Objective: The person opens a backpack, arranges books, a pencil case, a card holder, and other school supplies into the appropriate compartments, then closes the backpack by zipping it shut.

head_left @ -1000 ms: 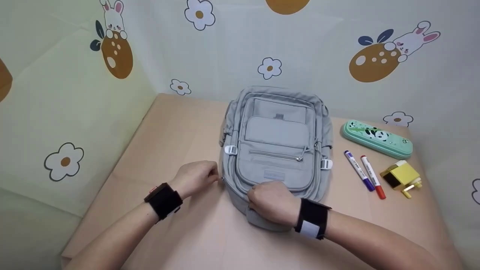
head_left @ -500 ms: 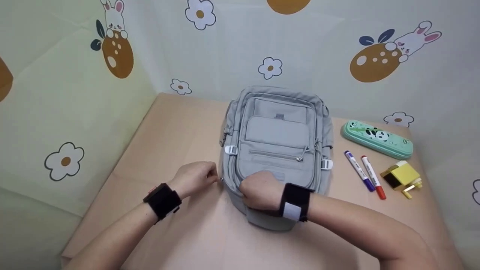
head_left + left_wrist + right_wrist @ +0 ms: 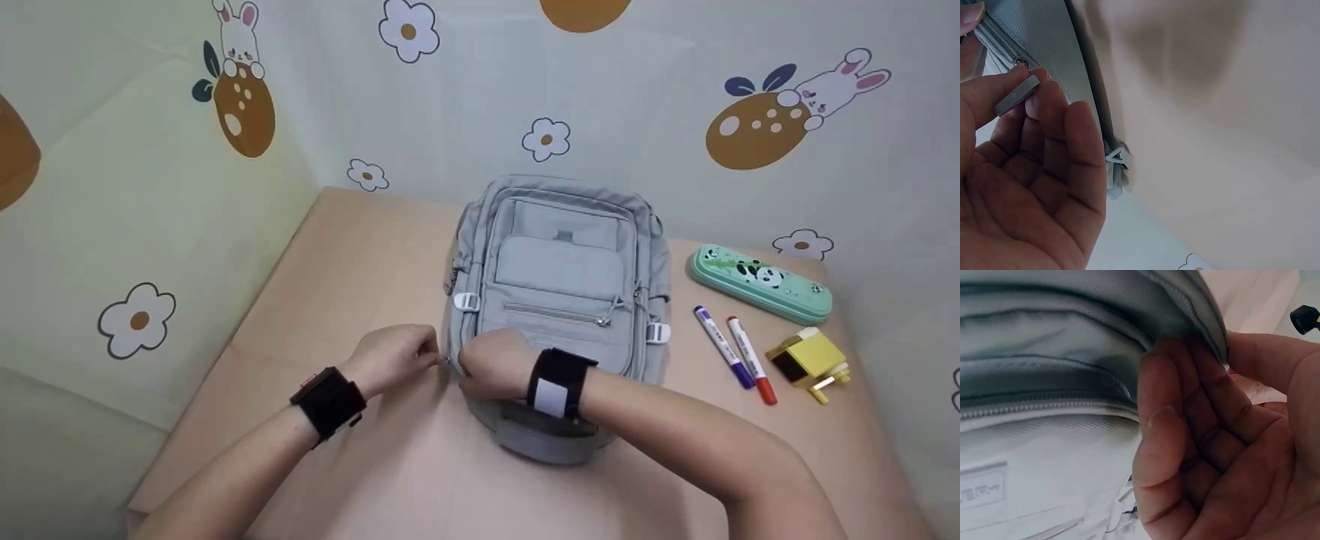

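Observation:
A grey backpack [image 3: 559,259] lies front side up on the table. At its lower left edge, my left hand [image 3: 394,356] pinches a zipper pull [image 3: 1018,97] between thumb and fingers; the left wrist view shows the pull's flat grey tab. My right hand [image 3: 495,364] is over the bag's lower left part. In the right wrist view, its thumb and fingers hold the edge of a fabric flap [image 3: 1199,309] lined with zipper teeth. Dark space shows between the parted fabric layers near the bag's bottom. In the head view, the right fingertips are hidden behind the hand.
Right of the bag lie a mint pencil case [image 3: 761,283] with pandas, a purple-capped marker [image 3: 724,346], a red-capped marker [image 3: 752,361] and a yellow boxy object [image 3: 814,356] with a small handle. A patterned cloth [image 3: 622,90] hangs behind the peach-covered table [image 3: 367,255].
My right hand has moved left and slightly up along the bag's lower part, and a dark gap now shows at the bag's bottom. My left hand has stayed nearly still.

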